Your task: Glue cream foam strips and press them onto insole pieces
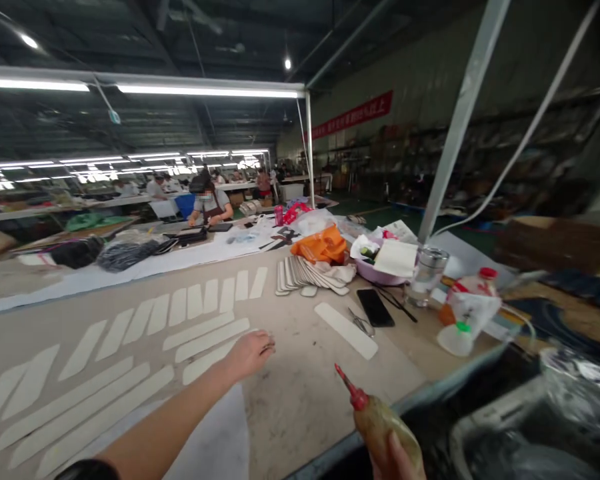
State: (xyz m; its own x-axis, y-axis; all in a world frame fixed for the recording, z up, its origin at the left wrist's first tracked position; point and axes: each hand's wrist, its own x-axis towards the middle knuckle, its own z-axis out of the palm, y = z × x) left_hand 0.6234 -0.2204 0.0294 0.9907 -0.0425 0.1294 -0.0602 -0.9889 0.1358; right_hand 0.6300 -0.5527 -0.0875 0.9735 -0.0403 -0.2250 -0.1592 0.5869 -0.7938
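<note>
My left hand [251,351] is over the table at the right end of several long pale strips [213,331], its fingers curled; what they hold, if anything, is too small to make out. At the lower right, my right hand [403,460] is wrapped round a squeeze bottle [385,427] with a red nozzle that points up and left. Rows of pale flat pieces [177,307] lie on the brown table top [290,400]. A single pale strip [347,330] lies between my hands and the phone, beside small metal scissors [361,322].
A black phone [375,307], stacked pale pieces [307,277], an orange bag [321,245] and a purple basin [380,273] stand further back. To the right are a clear jar [427,277] and bottles. A person [210,200] sits across the table. A metal post [463,120] rises at right.
</note>
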